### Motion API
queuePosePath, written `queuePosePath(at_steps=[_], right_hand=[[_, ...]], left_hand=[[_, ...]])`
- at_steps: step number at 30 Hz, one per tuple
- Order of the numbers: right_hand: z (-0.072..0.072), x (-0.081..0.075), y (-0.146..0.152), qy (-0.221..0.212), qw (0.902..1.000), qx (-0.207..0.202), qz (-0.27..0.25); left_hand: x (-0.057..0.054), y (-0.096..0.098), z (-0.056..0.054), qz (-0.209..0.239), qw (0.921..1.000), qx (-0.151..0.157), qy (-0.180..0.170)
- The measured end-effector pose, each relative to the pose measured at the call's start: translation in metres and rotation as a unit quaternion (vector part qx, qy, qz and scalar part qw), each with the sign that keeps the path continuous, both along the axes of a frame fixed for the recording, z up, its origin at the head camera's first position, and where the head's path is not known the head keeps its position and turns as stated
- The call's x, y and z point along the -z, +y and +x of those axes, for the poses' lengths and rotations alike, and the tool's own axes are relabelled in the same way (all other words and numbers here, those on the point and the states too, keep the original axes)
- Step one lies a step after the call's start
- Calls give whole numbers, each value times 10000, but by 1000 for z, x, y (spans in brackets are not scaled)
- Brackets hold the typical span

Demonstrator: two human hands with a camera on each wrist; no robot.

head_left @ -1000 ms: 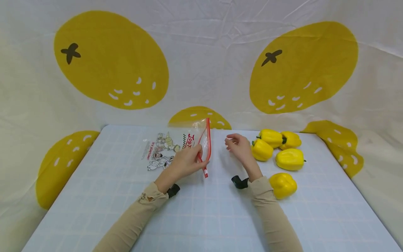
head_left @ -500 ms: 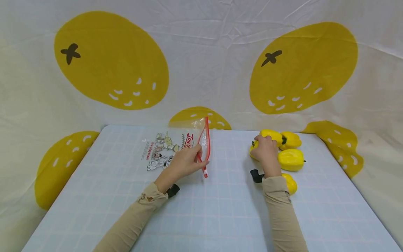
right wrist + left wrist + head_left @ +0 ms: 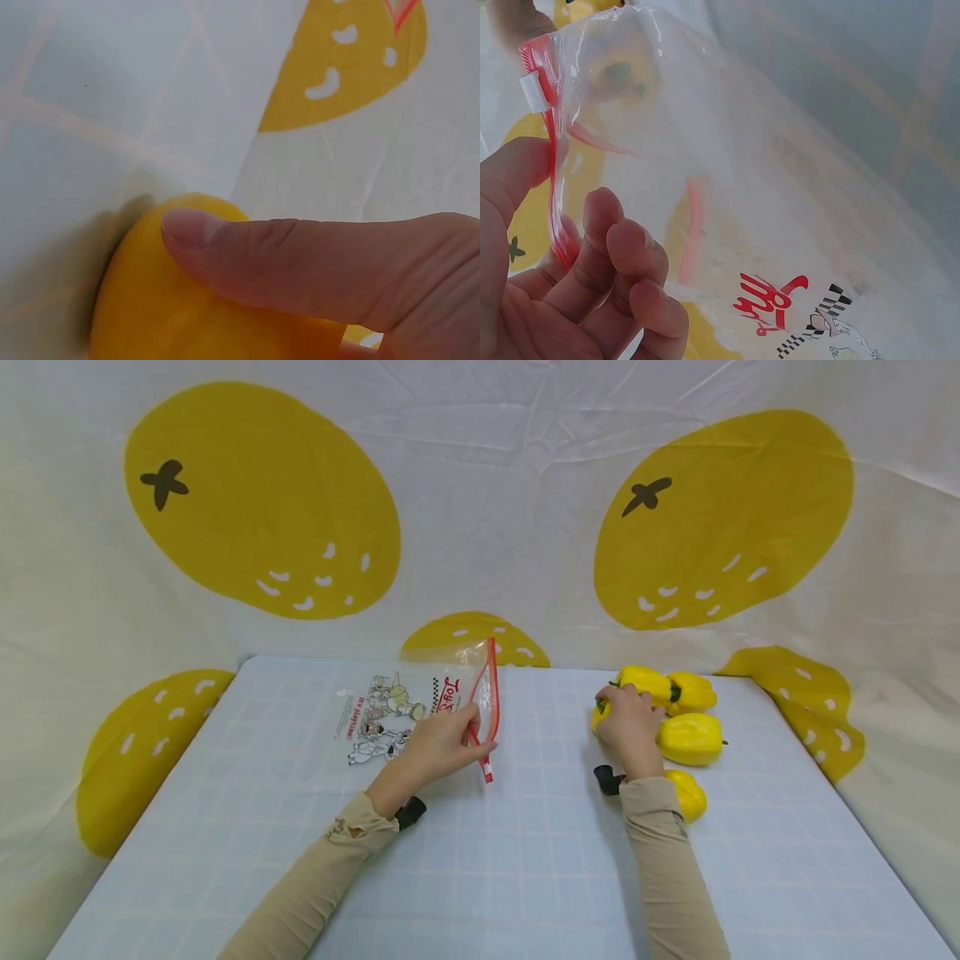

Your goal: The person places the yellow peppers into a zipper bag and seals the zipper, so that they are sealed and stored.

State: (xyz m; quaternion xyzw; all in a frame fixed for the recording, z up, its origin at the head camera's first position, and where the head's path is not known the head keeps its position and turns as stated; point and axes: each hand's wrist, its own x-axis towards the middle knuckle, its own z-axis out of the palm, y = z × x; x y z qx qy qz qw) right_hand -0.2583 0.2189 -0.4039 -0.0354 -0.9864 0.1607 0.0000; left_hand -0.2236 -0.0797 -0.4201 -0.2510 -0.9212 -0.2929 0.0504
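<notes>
My left hand [image 3: 441, 745] pinches the red-edged opening of a clear zip bag [image 3: 390, 710]; thumb and fingers close on the rim in the left wrist view. The bag lies to the left with cartoon drawings and red lettering, its mouth parted and facing right. A white slider [image 3: 534, 92] sits at one end of the red zip [image 3: 553, 172]. My right hand [image 3: 632, 727] grips a yellow bell pepper [image 3: 187, 300], thumb laid along its side in the right wrist view. In the head view the hand covers most of that pepper.
Several more yellow bell peppers surround the right hand: one behind it [image 3: 645, 683], one at the back right [image 3: 693, 692], one beside it [image 3: 690, 739] and one by the sleeve [image 3: 688, 795]. A white curtain with yellow fruit prints [image 3: 495, 527] rises behind the table [image 3: 510, 877].
My right hand has moved right from beside the bag to the peppers and taken hold of the leftmost one. The left hand keeps its grip on the bag's rim.
</notes>
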Motion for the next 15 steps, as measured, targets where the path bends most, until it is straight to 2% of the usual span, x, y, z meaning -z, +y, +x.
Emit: queuePosePath(at_steps=[5,10,13,15], right_hand=[[-1,-7,2,70,9996,-24,-281],[-1,-12,4,57,9936,-89,-1122],[-3,-16,1,151,9798,-34,-1992],[-5,-19,-4,266,9637,3,-2656]], left_hand=[[-2,-2,0,29,10000,5,-15],[1,-2,-2,58,10000,-50,-63],[2,-3,-3,24,10000,-7,-64],[3,-3,-3,43,10000,-11,-44]])
